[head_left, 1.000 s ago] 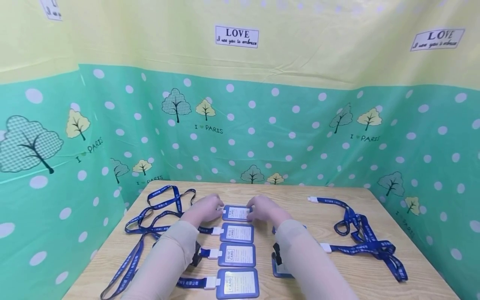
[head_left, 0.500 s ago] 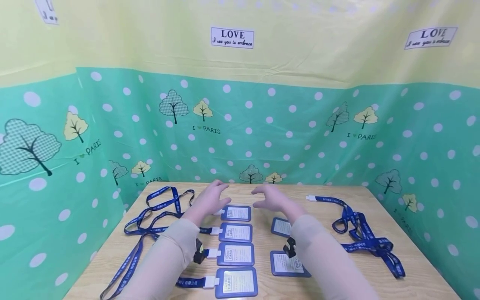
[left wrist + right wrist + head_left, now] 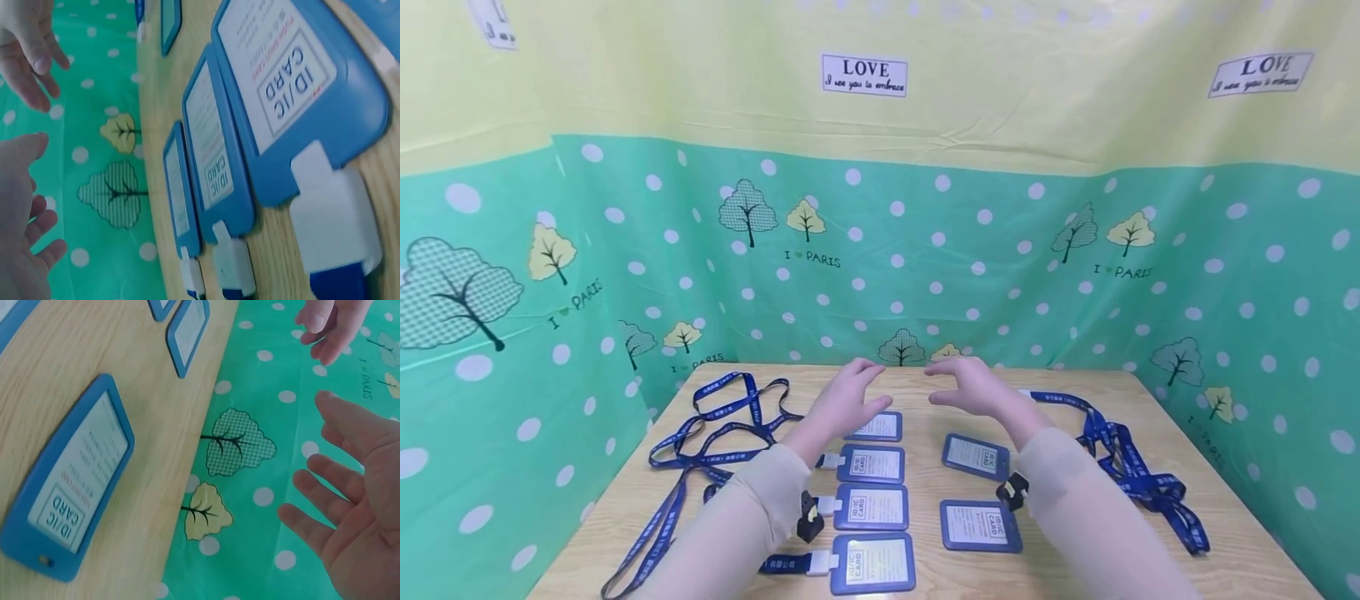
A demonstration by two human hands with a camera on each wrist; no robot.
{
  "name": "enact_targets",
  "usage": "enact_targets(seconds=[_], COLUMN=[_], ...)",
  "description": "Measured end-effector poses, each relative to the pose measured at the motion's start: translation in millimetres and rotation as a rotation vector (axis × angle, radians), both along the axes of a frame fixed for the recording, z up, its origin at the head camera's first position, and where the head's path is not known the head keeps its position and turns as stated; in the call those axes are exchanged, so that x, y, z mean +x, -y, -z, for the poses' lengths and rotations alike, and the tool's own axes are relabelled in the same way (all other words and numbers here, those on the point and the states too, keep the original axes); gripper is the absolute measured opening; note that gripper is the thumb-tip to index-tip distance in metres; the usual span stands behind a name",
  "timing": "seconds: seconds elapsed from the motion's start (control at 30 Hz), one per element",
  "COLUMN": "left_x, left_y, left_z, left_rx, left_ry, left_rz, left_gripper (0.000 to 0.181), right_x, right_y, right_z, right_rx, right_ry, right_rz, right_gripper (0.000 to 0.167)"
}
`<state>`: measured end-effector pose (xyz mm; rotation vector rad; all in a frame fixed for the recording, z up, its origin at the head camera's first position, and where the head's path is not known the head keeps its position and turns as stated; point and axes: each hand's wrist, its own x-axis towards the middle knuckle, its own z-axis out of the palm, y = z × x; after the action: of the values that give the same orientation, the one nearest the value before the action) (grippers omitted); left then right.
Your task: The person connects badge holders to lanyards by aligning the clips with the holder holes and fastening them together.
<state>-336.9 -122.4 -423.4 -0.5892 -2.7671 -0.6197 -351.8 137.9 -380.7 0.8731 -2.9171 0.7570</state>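
My left hand (image 3: 846,400) hovers above the far end of a column of several blue ID card holders (image 3: 872,563). It holds nothing; its fingers are spread loosely, as the left wrist view also shows. Partly behind its thumb lies the farthest card holder (image 3: 878,427). To the right, my right hand (image 3: 973,390) is raised with fingers apart and nothing in them, facing the left. Below it two separate card holders rest on the table, a tilted one (image 3: 976,456) and a nearer one (image 3: 982,525). Neither has a lanyard clipped on.
Blue lanyards (image 3: 673,450) lie in loops at the left, with white clips (image 3: 820,563) joined to the column's holders. More lanyards (image 3: 1142,487) are bunched at the right of the wooden table (image 3: 925,575). A green and yellow curtain (image 3: 910,250) hangs behind it.
Both hands have let go of the farthest card holder and risen from it. They have since shifted rightward, the right hand farther. The column of holders stays in place.
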Motion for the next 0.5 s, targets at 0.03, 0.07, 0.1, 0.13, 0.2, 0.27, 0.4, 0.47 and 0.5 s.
enact_targets(seconds=[0.03, 0.07, 0.1, 0.13, 0.2, 0.27, 0.4, 0.47, 0.5], left_x=[1.2, 2.7, 4.1, 5.6, 9.0, 12.6, 21.3, 25.1, 27.1], left_y=[-3.0, -6.0, -9.0, -11.8, -17.0, -21.8, -30.0, -33.6, -35.3], left_z=[0.2, 0.2, -0.2, -0.7, -1.6, -2.8, -4.6, -4.7, -4.9], left_rx=[-0.003, -0.007, -0.012, -0.008, -0.007, -0.004, -0.009, -0.013, -0.018], left_ry=[-0.006, -0.010, -0.017, -0.025, -0.033, -0.041, -0.037, -0.030, -0.025], left_rz=[0.012, 0.023, 0.036, 0.050, 0.072, 0.092, 0.122, 0.138, 0.143], left_gripper=[0.064, 0.064, 0.064, 0.064, 0.065, 0.065, 0.065, 0.065, 0.065], right_x=[1.0, 2.2, 3.1, 4.0, 5.6, 6.8, 9.1, 11.8, 13.4], right_y=[-3, -5, -8, -11, -17, -23, -35, -41, -45], right_z=[-0.8, -1.6, -2.4, -3.2, -4.9, -5.9, -5.6, -5.1, -5.0], right_rx=[-0.002, -0.003, -0.004, -0.006, -0.004, -0.009, -0.012, -0.015, -0.015], right_ry=[-0.002, -0.002, -0.004, -0.004, -0.016, -0.030, -0.065, -0.065, -0.063], right_rz=[0.002, 0.005, 0.008, 0.011, 0.009, 0.004, -0.011, -0.005, 0.002], right_gripper=[0.049, 0.049, 0.049, 0.049, 0.049, 0.050, 0.057, 0.060, 0.060])
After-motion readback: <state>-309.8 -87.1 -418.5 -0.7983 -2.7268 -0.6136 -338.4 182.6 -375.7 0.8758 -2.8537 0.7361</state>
